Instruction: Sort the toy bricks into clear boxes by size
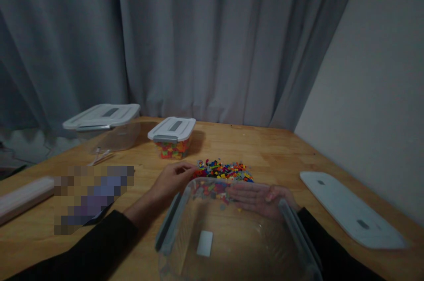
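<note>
Wooden desk [271, 148], grey curtain [205, 42] behind. I see toy bricks [225, 169] piled beyond the clear bin [238, 237]. Left hand [175, 178] half-curled at their edge, can't tell its hold; right hand [266, 199] open, empty.

Dim and greyish overall, darkest in the curtain [56, 51] at upper left. Lit softly, seemingly from the left, with a faint shadow just right of the box [172, 137]. Glinting weakly on the tub [238, 237] at bottom centre. Coarsely pixelated at lower left. Slightly soft throughout, stretched toward the edges.
</note>
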Motion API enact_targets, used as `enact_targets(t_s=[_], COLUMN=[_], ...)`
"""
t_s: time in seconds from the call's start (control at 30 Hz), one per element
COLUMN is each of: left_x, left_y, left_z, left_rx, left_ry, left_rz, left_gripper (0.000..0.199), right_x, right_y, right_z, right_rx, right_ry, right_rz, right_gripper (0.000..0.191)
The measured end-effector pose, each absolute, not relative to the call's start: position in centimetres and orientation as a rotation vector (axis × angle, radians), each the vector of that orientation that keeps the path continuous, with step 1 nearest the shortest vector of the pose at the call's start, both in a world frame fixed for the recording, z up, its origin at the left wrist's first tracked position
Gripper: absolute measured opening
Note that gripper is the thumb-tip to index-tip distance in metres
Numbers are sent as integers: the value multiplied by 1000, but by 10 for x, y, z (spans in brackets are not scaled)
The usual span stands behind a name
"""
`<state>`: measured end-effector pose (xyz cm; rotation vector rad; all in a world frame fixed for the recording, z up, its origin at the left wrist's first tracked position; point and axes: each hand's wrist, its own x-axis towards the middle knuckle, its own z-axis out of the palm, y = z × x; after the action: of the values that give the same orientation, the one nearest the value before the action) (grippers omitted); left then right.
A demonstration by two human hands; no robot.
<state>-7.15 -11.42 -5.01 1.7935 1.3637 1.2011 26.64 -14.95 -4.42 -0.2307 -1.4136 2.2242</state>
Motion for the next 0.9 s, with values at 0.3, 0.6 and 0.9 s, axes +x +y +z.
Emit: enact_targets(t_s=[0.3, 0.6, 0.9], left_x=[-92, -95, -96], left_y=[-107, -106, -106], left_z=[-50, -53, -49], left_rx=[2794, 2867, 3005], left_ry=[1476, 1429, 1481], left_rz=[593, 530, 600], left_gripper=[23, 18, 20], right_x=[267, 267, 269], right_y=[-151, -150, -148], right_z=[-43, -44, -46], right_rx=[-220, -221, -225], right_ry=[-1391, -1379, -1399], right_rz=[2229, 2229, 2226], right_gripper=[78, 80, 78])
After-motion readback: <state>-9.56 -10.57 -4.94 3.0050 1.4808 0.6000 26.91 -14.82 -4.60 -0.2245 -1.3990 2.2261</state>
